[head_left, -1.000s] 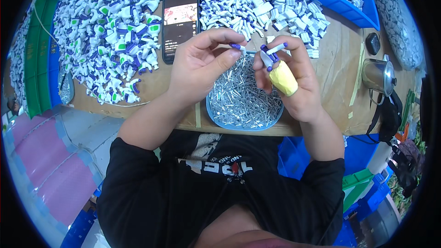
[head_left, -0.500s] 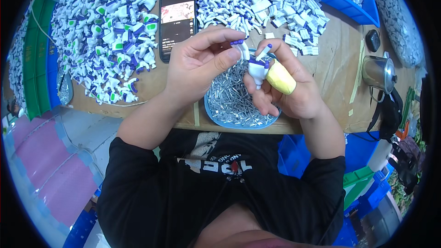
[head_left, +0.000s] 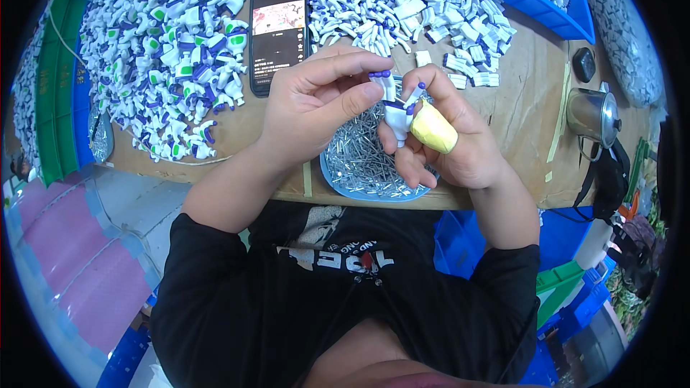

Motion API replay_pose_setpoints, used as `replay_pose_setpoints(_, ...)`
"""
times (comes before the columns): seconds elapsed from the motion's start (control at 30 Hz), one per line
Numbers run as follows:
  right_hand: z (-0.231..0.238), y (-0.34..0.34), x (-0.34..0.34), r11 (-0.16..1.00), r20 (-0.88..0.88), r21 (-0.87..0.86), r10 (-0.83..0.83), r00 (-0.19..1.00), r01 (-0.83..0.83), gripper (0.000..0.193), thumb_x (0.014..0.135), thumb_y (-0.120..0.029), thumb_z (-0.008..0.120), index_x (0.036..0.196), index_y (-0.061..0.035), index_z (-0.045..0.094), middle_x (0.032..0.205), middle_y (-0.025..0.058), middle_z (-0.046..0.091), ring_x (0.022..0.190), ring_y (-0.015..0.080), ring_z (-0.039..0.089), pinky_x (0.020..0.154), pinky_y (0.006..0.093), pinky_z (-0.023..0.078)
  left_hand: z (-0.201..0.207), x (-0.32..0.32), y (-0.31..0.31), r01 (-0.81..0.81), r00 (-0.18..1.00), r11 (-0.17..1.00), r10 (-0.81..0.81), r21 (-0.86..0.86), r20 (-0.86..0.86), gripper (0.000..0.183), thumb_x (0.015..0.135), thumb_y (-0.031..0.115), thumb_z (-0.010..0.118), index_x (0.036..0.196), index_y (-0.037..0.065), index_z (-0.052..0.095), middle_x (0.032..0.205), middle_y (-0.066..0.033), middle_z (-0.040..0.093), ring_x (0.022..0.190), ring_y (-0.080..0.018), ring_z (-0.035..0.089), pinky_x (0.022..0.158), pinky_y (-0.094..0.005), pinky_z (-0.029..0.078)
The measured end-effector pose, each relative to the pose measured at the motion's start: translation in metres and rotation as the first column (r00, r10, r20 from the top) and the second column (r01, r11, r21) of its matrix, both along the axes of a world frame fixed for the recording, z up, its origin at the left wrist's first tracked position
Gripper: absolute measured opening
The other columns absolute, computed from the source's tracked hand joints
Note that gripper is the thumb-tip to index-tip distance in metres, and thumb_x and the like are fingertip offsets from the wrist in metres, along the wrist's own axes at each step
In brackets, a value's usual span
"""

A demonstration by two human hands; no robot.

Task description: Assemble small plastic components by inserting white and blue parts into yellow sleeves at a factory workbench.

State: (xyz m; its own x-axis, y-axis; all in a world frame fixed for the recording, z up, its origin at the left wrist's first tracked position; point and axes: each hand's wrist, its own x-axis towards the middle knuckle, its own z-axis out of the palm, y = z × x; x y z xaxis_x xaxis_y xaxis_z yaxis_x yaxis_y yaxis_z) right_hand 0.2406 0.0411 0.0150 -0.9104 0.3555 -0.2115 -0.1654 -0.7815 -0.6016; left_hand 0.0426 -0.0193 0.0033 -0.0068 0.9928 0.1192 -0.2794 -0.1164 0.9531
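Above a blue bowl (head_left: 343,191) full of thin metal pins (head_left: 359,154), my two hands come together. My left hand (head_left: 305,104) pinches a small white plastic piece (head_left: 388,86) with purple ends between thumb and forefinger. A white-and-purple toy figure body (head_left: 397,123) is gripped in the fingers of my right hand (head_left: 467,140), and a thin white limb with a purple tip (head_left: 415,93) slants up from it. The piece in my left hand meets the upper part of the body; fingers hide the exact contact. Yellow wrapping (head_left: 433,129) covers my right thumb.
White, purple and green toy bodies (head_left: 165,65) form a large heap at left, next to a phone (head_left: 279,29) with its screen lit. Small white limb parts (head_left: 352,7) and ribbed white pieces (head_left: 467,29) lie behind my hands. A metal mug (head_left: 593,111) stands at right.
The toy body has shifted slightly left and down in my right hand, toward the piece in my left. The gap between the two parts has narrowed.
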Motion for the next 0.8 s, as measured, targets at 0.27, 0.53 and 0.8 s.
replay_pose_setpoints(0.27, 0.006, 0.003, 0.0, 0.996, 0.115, 0.083, 0.019, 0.993, -0.029, 0.037, 0.096, -0.015, 0.051, 0.126, -0.0126, 0.03, 0.086, 0.0116, 0.057, 0.055, 0.0131, 0.058, 0.043, 0.0196, 0.039, 0.002, -0.002, -0.001, -0.059, 0.941, 0.976, 0.124, 0.209, -0.315, 0.022, 0.082, -0.002, 0.066, 0.103, -0.001, 0.068, 0.096, -0.0107, 0.063, 0.086, -0.0155, 0.061, 0.074, -0.0252, 0.05)
replay_pose_setpoints(0.53, 0.016, 0.001, -0.002, 0.985, 0.175, 0.168, 0.006, 0.984, -0.036, 0.045, 0.094, -0.012, 0.052, 0.133, -0.0109, 0.031, 0.086, 0.0072, 0.058, 0.056, 0.0098, 0.054, 0.047, 0.0191, 0.037, 0.004, 0.0, -0.002, -0.007, 0.841, 0.92, 0.217, 0.392, -0.496, 0.02, 0.078, -0.008, 0.067, 0.097, -0.003, 0.066, 0.095, -0.0138, 0.061, 0.083, -0.0179, 0.061, 0.069, -0.0251, 0.05)
replay_pose_setpoints(0.8, 0.005, -0.003, -0.004, 0.985, 0.115, 0.168, 0.01, 0.993, -0.029, 0.042, 0.095, -0.013, 0.053, 0.131, -0.009, 0.033, 0.085, 0.0041, 0.055, 0.062, 0.0075, 0.048, 0.055, 0.0201, 0.036, -0.001, 0.003, -0.001, -0.089, 0.884, 0.922, 0.248, 0.378, -0.397, 0.022, 0.074, -0.002, 0.072, 0.095, 0.005, 0.072, 0.086, -0.0082, 0.066, 0.08, -0.0179, 0.065, 0.069, -0.0259, 0.052)
